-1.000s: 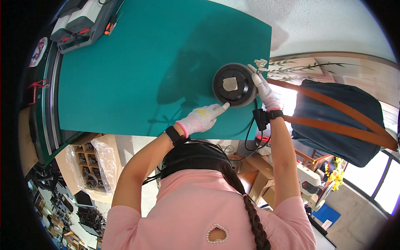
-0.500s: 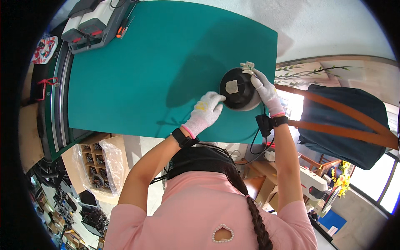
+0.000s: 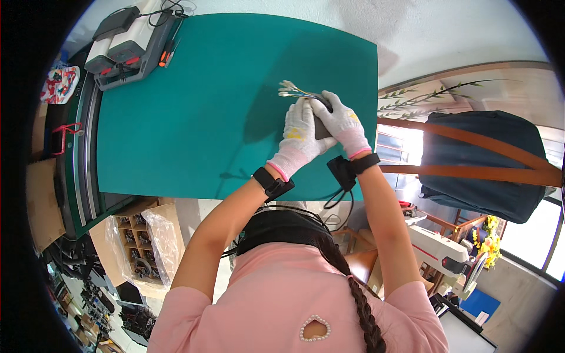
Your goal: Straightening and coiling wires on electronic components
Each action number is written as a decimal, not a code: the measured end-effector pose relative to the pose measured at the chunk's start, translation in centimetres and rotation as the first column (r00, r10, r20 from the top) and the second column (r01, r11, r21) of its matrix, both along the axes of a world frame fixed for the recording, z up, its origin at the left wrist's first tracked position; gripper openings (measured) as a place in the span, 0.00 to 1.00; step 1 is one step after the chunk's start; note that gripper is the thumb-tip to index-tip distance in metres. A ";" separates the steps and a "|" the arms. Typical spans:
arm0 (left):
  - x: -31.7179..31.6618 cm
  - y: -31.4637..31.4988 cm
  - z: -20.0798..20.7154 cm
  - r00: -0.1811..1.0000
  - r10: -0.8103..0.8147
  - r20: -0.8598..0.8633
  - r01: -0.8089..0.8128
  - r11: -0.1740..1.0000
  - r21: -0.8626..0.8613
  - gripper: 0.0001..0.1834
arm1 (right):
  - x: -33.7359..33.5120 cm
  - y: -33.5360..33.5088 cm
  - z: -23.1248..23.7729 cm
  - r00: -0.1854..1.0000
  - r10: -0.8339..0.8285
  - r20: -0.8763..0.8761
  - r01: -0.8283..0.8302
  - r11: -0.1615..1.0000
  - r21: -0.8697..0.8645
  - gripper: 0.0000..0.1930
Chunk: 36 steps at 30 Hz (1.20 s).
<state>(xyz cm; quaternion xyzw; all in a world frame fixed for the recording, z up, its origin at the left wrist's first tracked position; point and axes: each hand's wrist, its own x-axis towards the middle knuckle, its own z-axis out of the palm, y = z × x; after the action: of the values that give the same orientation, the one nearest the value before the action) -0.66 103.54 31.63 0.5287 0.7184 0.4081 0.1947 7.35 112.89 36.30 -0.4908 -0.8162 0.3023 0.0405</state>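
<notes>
Both my hands wear white gloves with yellow marks and pink cuffs, and they are close together over the right part of the green table. Between them is a black round part (image 3: 322,127), mostly covered by the gloves. My left hand (image 3: 299,128) presses against its left side, fingers long and close together. Around its upper right side curls my right hand (image 3: 340,120), its fingertips near the top. Thin wires with white connectors (image 3: 288,89) stick out to the left past the fingertips. How the hidden underside is held, I cannot tell.
The green tabletop (image 3: 188,117) spreads left of my hands. At its far left corner stand a grey-and-white device (image 3: 126,50) and orange-handled screwdrivers (image 3: 166,57). A divided cardboard box (image 3: 138,235) is below the left edge; a dark backpack-like bag (image 3: 482,159) is at right.
The black round part has been turned so its broad face no longer shows, and it has moved left. My left hand moved up against it; the wires now point left.
</notes>
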 end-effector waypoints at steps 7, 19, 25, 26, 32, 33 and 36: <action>0.4 0.6 2.4 0.989 0.031 -0.147 -0.049 0.991 -0.121 0.54 | 2.0 1.2 -0.2 0.972 -0.101 -0.213 0.049 0.970 -0.237 0.33; 4.7 4.0 5.1 0.796 -0.003 -0.605 -0.219 0.931 -0.292 0.40 | 17.8 7.8 4.5 0.917 -0.215 -0.335 0.217 0.976 -0.032 0.15; 4.6 5.0 3.6 0.767 0.107 -0.632 -0.367 0.882 -0.295 0.30 | 31.3 10.5 6.8 0.714 -0.438 -0.546 0.495 0.868 -0.049 0.16; 4.5 5.2 3.5 0.801 0.102 -0.591 -0.343 0.886 -0.312 0.28 | 33.4 10.4 7.4 0.693 -0.465 -0.552 0.550 0.835 -0.014 0.20; 1.6 5.0 3.2 0.867 0.106 -0.487 -0.282 0.910 -0.303 0.24 | 43.3 8.6 11.2 0.474 -0.456 -0.753 0.708 0.706 0.018 0.25; 1.0 4.9 3.2 0.885 0.097 -0.455 -0.262 0.912 -0.316 0.24 | 44.4 7.6 11.8 0.450 -0.432 -0.782 0.728 0.684 0.041 0.25; -1.5 4.0 3.3 0.936 0.100 -0.337 -0.227 0.905 -0.360 0.26 | 45.7 4.8 13.3 0.422 -0.571 -0.704 0.841 0.536 0.069 0.29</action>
<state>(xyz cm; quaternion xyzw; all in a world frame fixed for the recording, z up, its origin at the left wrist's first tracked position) -2.20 107.53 34.96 0.4734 0.8493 0.1823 0.1461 53.05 117.69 49.61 -0.6485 -0.5048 0.2134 0.5283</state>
